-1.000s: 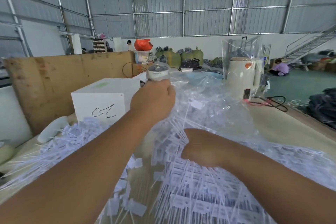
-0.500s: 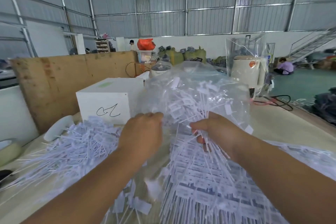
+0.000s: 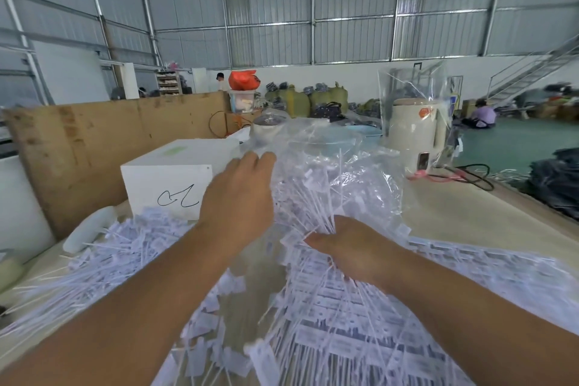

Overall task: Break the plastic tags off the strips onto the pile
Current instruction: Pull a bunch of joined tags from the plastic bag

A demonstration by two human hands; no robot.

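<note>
white box [image 3: 175,180]: handwritten black scrawl, illegible | tags [image 3: 344,338]: print blurred | no readable text

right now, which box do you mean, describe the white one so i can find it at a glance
Start at the tall brown cardboard sheet standing along the table's left side. Just in front of it, behind the pile of white tags and left of the left hand, sits the white box. It alone has a black handwritten scribble on its front face.

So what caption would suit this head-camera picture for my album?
Left hand reaching into a clear plastic bag while the right hand grips a bundle of white tag strips above the pile.
</note>
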